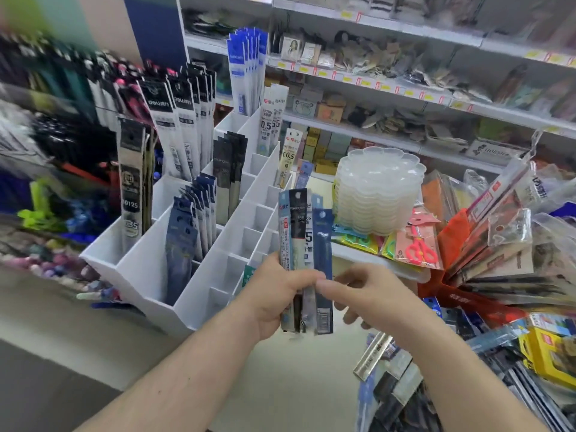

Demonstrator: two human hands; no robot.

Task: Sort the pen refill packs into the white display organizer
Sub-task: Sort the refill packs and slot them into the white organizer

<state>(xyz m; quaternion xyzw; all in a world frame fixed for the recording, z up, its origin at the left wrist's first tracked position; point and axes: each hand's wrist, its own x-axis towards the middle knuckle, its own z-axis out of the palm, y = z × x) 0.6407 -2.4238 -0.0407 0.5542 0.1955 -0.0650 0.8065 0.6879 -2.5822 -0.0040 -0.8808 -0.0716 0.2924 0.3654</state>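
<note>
My left hand (pixel 277 294) grips a fan of several long pen refill packs (pixel 300 232), held upright in front of the white display organizer (pixel 199 275). My right hand (pixel 358 291) pinches the dark blue pack (pixel 322 244) at the right of that fan. The organizer is a stepped white rack with many slots. Dark blue packs (pixel 184 244), black-and-white packs (pixel 184 120) and blue-topped packs (pixel 246 63) stand in its left and rear slots. Several front slots hold nothing.
A heap of loose refill packs (pixel 486 244) and other packaged goods lies at the right. A stack of clear scalloped plastic trays (pixel 377 188) and pink scissors (pixel 417 247) sit behind my hands. Store shelves (pixel 405 88) fill the background. Pens hang at the left.
</note>
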